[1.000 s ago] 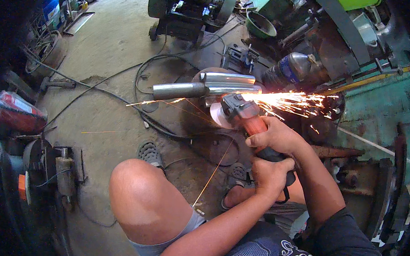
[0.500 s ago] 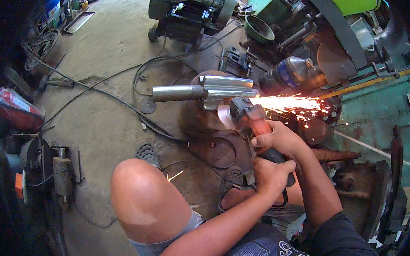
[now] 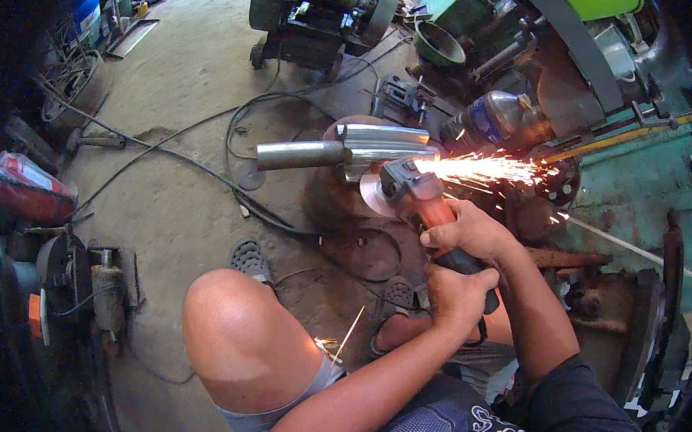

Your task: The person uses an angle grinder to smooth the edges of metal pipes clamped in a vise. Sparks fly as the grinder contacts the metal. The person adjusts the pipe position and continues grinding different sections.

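Observation:
An angle grinder (image 3: 434, 213) with an orange-red body and dark rear handle is held in both my hands. My right hand (image 3: 475, 230) wraps round its body just behind the head, the thumb lying on top. Behind it, my left hand (image 3: 455, 296) grips the dark rear part. The pale disc (image 3: 376, 196) is at the near side of a shiny ridged metal piece with a shaft (image 3: 301, 154), and its exact contact point is hidden by the grinder head. Bright sparks (image 3: 495, 170) spray off to the right. A rusty round stand (image 3: 325, 197) bears the piece.
Dark cables (image 3: 201, 173) cross the floor. A wheeled machine (image 3: 315, 28) stands ahead. To the right are a large plastic bottle (image 3: 498, 118), a green bowl (image 3: 438, 42) and heavy machinery. A bench grinder (image 3: 56, 273) sits at left. My knee (image 3: 237, 310) is close by.
The grinder and both hands have shifted very slightly left, its disc still at the metal piece's near side. The spark spray has changed shape, and stray sparks show beside my knee.

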The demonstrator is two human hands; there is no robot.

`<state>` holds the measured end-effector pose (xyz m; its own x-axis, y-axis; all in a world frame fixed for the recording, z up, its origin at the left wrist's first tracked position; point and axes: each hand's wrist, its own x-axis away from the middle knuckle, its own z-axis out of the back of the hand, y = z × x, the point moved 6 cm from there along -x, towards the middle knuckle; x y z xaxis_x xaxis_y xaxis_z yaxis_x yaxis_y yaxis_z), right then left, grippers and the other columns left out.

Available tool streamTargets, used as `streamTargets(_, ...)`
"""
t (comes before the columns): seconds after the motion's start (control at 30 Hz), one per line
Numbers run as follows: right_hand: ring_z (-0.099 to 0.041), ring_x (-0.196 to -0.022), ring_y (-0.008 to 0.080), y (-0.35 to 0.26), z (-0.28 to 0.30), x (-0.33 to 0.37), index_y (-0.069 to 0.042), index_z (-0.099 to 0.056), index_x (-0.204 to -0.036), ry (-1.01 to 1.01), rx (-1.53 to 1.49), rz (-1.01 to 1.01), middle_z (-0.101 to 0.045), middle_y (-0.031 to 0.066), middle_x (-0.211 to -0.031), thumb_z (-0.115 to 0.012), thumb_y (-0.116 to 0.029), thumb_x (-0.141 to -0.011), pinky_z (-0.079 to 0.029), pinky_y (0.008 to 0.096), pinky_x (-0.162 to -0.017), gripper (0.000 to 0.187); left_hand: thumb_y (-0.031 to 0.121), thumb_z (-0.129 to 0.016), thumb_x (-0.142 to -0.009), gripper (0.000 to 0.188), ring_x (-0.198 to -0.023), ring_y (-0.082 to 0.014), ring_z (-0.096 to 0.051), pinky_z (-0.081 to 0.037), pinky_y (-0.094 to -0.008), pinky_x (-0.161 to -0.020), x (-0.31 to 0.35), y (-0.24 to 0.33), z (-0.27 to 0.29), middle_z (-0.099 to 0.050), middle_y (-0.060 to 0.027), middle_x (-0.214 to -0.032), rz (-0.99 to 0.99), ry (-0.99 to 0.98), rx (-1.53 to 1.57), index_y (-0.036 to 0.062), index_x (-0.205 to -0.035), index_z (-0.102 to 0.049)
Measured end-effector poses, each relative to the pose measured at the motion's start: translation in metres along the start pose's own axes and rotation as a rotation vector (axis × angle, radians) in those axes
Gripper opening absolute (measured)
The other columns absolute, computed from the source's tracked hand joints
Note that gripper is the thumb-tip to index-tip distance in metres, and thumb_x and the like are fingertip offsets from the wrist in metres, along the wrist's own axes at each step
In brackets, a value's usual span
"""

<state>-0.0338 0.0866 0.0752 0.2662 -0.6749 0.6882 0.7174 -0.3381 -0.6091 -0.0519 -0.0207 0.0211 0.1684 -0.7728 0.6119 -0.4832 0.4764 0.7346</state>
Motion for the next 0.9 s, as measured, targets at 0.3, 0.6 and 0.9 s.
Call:
streamTargets(0.3,-0.064,-0.087,0.0166,-0.026,-0.026,-0.002,0.003,-0.064,-0.122,-0.027,0.089,0.031,-0.067,0.0068,-0.1,-0.084,-0.019,-0.075,-0.054,0.0344,-0.081,0.056,0.017,-0.085,-0.06,0.032,-0.072,-0.0239,-0.073,-0.058,-0.0389,-0.069,0.003,0.011,0.022,-0.073,-0.0095,-0.079,0.027,0.021,0.028,0.0008,-0.082,-0.068)
streamTargets(0.6,-0.065,-0.088,0.0177,-0.032,-0.031,-0.003,0.003,-0.061,-0.126,-0.045,0.108,0.01,-0.067,0.0074,-0.102,-0.085,-0.019,-0.074,-0.055,0.036,-0.083,0.061,0.014,-0.085,-0.061,0.032,-0.072,-0.0227,-0.072,-0.058,-0.0386,-0.066,0.001,0.011,0.023,-0.073,-0.0074,-0.081,-0.03,0.034,0.107,0.0008,-0.086,-0.068)
streamTargets(0.9,-0.067,-0.085,0.0159,-0.016,-0.014,0.001,0.003,-0.066,-0.119,0.02,0.073,0.032,-0.071,0.0079,-0.099,-0.087,-0.018,-0.076,-0.055,0.0344,-0.081,0.052,0.008,-0.082,-0.065,0.032,-0.069,-0.019,-0.07,-0.057,-0.036,-0.063,-0.001,0.004,0.005,-0.071,-0.0056,-0.083,-0.005,-0.075,0.136,-0.0002,-0.092,-0.067)
